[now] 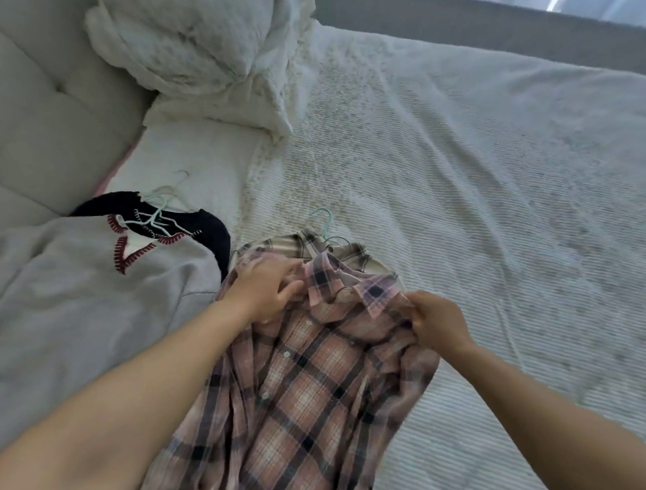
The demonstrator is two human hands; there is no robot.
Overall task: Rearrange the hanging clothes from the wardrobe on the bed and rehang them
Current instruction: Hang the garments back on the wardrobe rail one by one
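Both hands are on a pink plaid shirt (301, 386) that lies button-side up on the bed (479, 208). At the shirt's left shoulder the left hand (264, 288) has its fingers curled into the fabric just beside the collar, gripping a fold of it. At the other shoulder, the right hand (434, 319) pinches the cloth between thumb and curled fingers, right next to the collar point. The two hands sit apart, one on each side of the collar, with the button placket running down between the forearms toward the camera.

Under the pink shirt's collar, and poking out beyond it, lies a second plaid shirt (336, 249) in beige and dark checks; a pale mint hanger hook (322, 217) sticks out from its neck onto the bedspread. Whether the pink shirt has a hanger inside cannot be told.

Left of the shirts, touching the pink one's edge, is a grey garment (76, 300) with red stitched trim at a V neckline, lying over a dark navy garment (209, 227). Pale hangers (157, 211) rest at their necks, hooks pointing toward the pillows.

Farther out, a white pillow (199, 157) lies flat with a rumpled white one (202, 46) leaning above it against a pale tufted headboard (37, 101). A white ribbed bedspread covers the rest of the bed
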